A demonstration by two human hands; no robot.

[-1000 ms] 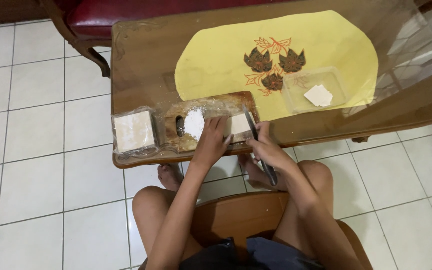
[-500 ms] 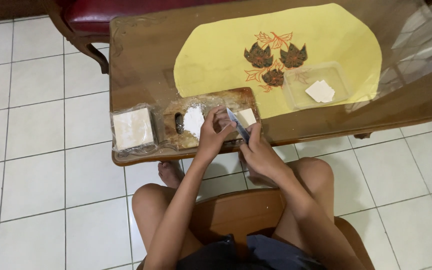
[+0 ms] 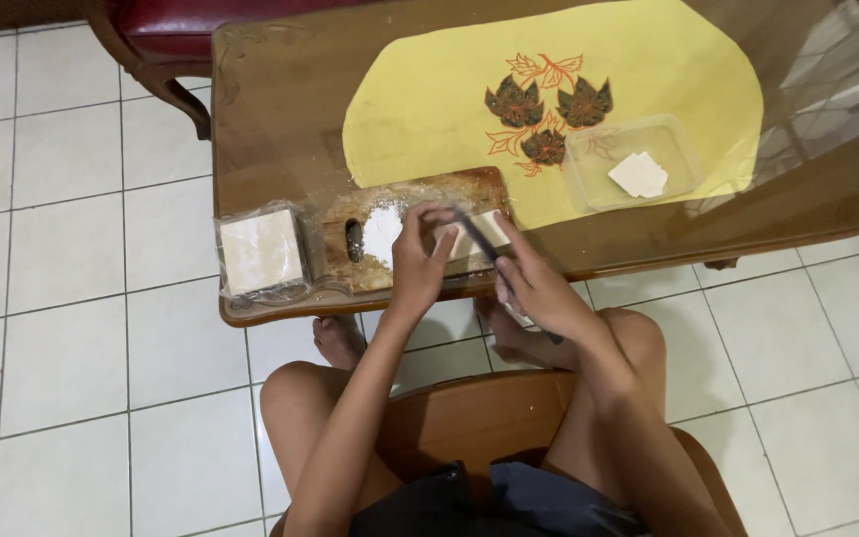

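Left hand [image 3: 418, 261] pinches a pale square piece [image 3: 469, 237] on the wooden board [image 3: 420, 194]; right hand [image 3: 539, 288] grasps a knife [image 3: 476, 231] across it, near table edge.

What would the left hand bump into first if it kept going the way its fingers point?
Probably the white dough piece on the wooden board, just ahead of the left hand; depth is hard to judge.

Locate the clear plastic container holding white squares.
Head view: the clear plastic container sits right of centre on the yellow placemat, beside its leaf motif.
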